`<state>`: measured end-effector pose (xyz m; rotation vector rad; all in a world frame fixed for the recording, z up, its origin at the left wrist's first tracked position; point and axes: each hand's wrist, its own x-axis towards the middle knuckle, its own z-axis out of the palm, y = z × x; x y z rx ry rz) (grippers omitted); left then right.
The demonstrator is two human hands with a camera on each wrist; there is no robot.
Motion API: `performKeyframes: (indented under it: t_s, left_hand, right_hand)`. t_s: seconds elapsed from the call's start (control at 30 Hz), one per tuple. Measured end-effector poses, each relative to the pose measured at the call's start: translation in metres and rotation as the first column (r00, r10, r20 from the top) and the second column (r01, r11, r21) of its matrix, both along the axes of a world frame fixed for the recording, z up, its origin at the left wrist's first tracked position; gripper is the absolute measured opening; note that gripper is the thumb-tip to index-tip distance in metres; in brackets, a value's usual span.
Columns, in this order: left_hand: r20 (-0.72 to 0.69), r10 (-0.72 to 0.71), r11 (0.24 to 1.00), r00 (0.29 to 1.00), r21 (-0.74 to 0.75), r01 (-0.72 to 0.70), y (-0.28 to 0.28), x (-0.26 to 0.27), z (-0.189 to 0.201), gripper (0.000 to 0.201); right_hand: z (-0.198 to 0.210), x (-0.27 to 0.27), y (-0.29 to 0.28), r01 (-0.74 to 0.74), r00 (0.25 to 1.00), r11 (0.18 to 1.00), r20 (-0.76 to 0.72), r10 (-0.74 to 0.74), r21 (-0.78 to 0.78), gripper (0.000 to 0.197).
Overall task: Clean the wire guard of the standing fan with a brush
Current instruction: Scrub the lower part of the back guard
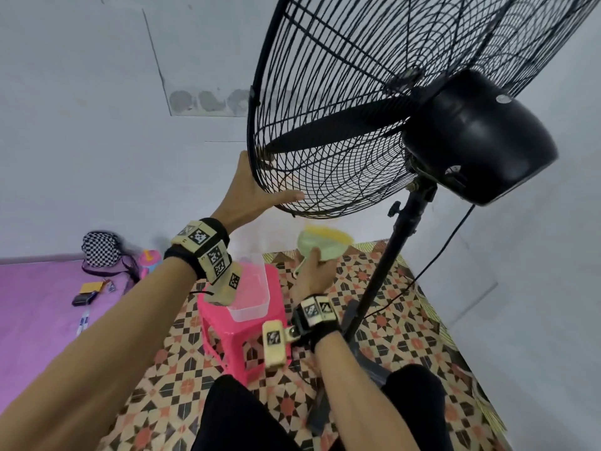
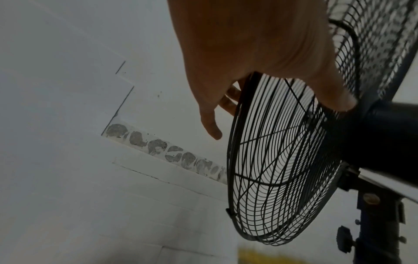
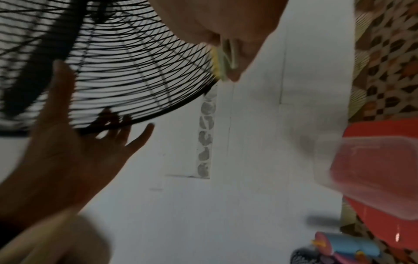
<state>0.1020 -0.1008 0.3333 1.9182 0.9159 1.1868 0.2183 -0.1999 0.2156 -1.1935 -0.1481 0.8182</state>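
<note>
The standing fan's black wire guard (image 1: 325, 125) (image 2: 271, 160) (image 3: 113, 71) fills the upper middle of the head view, seen from behind. My left hand (image 1: 260, 182) (image 2: 248, 44) (image 3: 68, 151) cradles the guard's lower left rim, with the thumb lying straight on the rear wires and the fingers spread straight over the front. My right hand (image 1: 309, 275) (image 3: 226, 17) grips a pale green brush (image 1: 325, 245) (image 3: 222, 60) with yellow bristles. The brush sits just under the guard's bottom edge, bristles towards the wires.
The black motor housing (image 1: 478, 138) and pole (image 1: 390, 265) stand on the right, with a cord (image 1: 432, 265) trailing to the patterned floor. A pink stool (image 1: 224, 323) bearing a clear plastic container (image 1: 250, 294) sits below my hands. A purple mat (image 1: 39, 304) and checkered bag (image 1: 99, 249) lie left.
</note>
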Motion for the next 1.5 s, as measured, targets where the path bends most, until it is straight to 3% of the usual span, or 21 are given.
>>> performKeyframes:
  t_s: [0.13,0.27,0.4,0.5,0.6,0.83,0.9,0.97,1.07,1.13,1.2,1.27,1.4,1.5]
  left_hand:
    - [0.051,-0.056,0.996,0.997,-0.066,0.06,0.004,0.007,-0.006,0.103]
    - [0.111,-0.055,0.993,0.992,-0.1,0.066,0.009,0.008,-0.004,0.108]
    - [0.095,-0.085,0.99,0.992,-0.109,0.095,0.015,0.007,-0.001,0.107]
    - [0.102,-0.083,0.99,0.991,-0.105,0.094,0.009,0.009,-0.003,0.105]
    - [0.094,-0.075,0.992,0.993,-0.091,0.084,0.004,0.008,-0.007,0.096]
    - [0.106,-0.086,0.989,0.991,-0.114,0.098,0.008,0.009,-0.002,0.097]
    - [0.118,-0.088,0.988,0.989,-0.116,0.102,0.007,0.009,-0.006,0.098]
    - [0.123,-0.08,0.99,0.989,-0.106,0.093,0.006,0.009,-0.009,0.097]
    - [0.132,-0.077,0.988,0.988,-0.122,0.093,0.006,0.008,-0.013,0.094]
    - [0.143,-0.075,0.986,0.987,-0.135,0.095,0.008,0.009,-0.011,0.096]
    - [0.151,-0.081,0.986,0.985,-0.135,0.102,0.01,0.01,-0.007,0.097]
    - [0.137,-0.08,0.987,0.987,-0.125,0.097,0.012,0.012,-0.007,0.095]
    - [0.117,-0.059,0.99,0.991,-0.12,0.073,0.011,0.014,-0.019,0.09]
    - [0.124,-0.038,0.992,0.992,-0.111,0.052,0.009,0.017,-0.024,0.088]
  right_hand:
    - [0.013,0.036,0.025,-0.053,0.998,0.989,0.007,0.054,-0.142,0.026]
    - [0.035,0.027,0.028,-0.183,0.983,0.98,0.012,0.185,-0.076,0.021]
    - [0.025,-0.001,0.001,-0.354,0.916,0.927,-0.155,0.37,0.124,0.022]
    - [0.011,0.017,0.012,-0.248,0.959,0.969,-0.144,0.246,0.002,0.024]
    - [0.024,0.037,0.025,-0.121,0.992,0.986,-0.061,0.114,-0.114,0.028]
    - [0.012,0.005,0.001,-0.384,0.913,0.92,-0.116,0.391,0.075,0.02]
    - [0.005,0.013,0.005,-0.269,0.953,0.963,-0.139,0.27,0.02,0.01]
    - [0.01,0.024,0.016,-0.159,0.976,0.987,-0.151,0.155,-0.015,0.012]
    - [0.021,0.024,0.025,-0.174,0.98,0.985,-0.1,0.172,-0.016,0.027]
    - [0.023,0.012,0.015,-0.284,0.954,0.957,-0.079,0.288,0.059,0.029]
    - [0.02,0.002,-0.002,-0.391,0.916,0.913,-0.05,0.399,0.118,0.025]
    - [0.018,0.002,-0.015,-0.428,0.903,0.9,-0.004,0.43,0.077,0.012]
    - [0.014,0.044,0.0,-0.229,0.97,0.958,0.04,0.24,-0.174,0.011]
    - [0.027,0.058,0.01,-0.234,0.931,0.944,0.226,0.287,-0.234,0.02]
